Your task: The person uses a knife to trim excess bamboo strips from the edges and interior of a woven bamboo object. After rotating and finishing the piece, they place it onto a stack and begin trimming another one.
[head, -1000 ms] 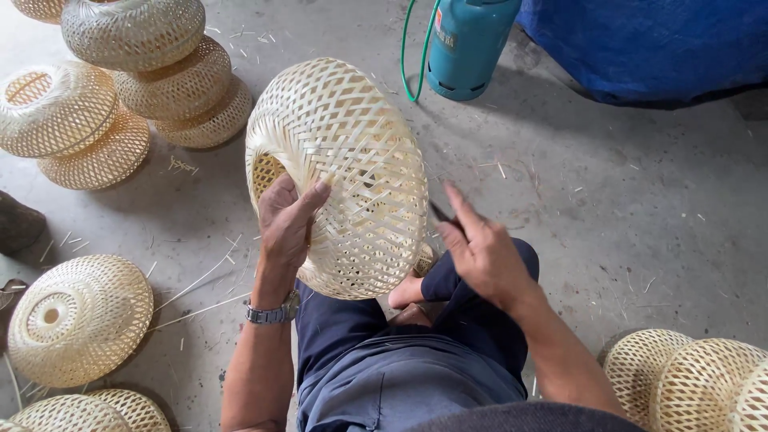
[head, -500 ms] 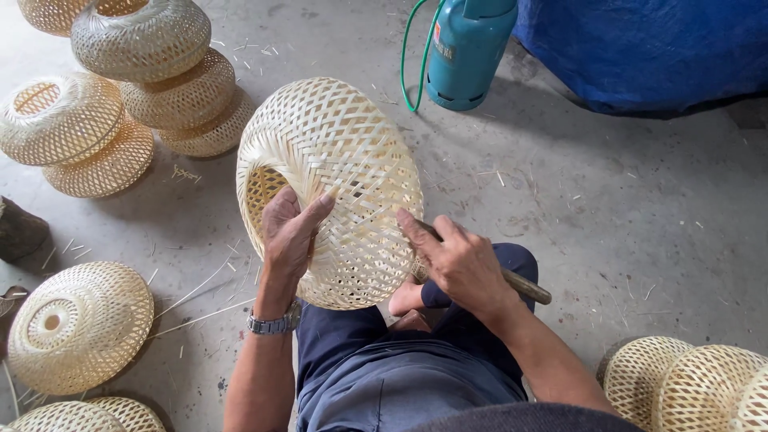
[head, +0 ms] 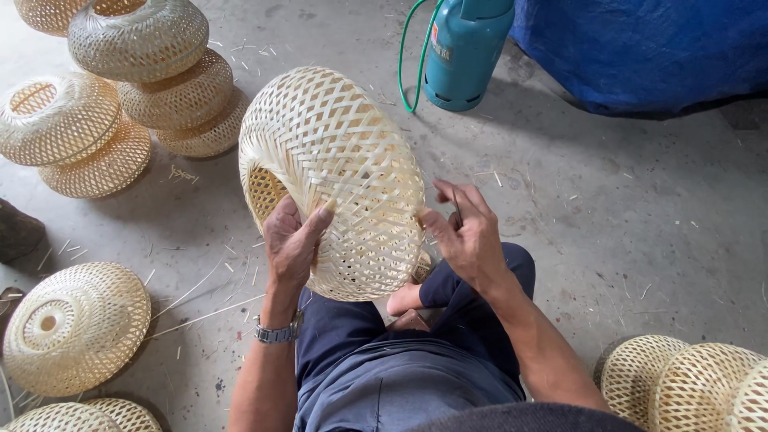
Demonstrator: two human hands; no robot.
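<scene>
A pale woven bamboo basket (head: 340, 160), rounded and open at its left end, is held up on its side over my lap. My left hand (head: 292, 240) grips its lower near side, with the thumb pressed on the weave; a metal watch is on that wrist. My right hand (head: 468, 236) is at the basket's right edge, its fingers closed on a thin dark tool (head: 456, 204) whose tip is close to the weave. My legs in dark blue trousers are folded below the basket.
Similar baskets are stacked at the upper left (head: 140, 36), lie at the lower left (head: 76, 324) and stand at the lower right (head: 680, 380). A teal gas cylinder (head: 468, 52) with a green hose and a blue tarp (head: 648, 48) are behind. Bamboo slivers litter the concrete floor.
My right hand moved left from the open floor side to the basket's right edge, closing on the thin tool. The basket has been turned a little in my left hand.
</scene>
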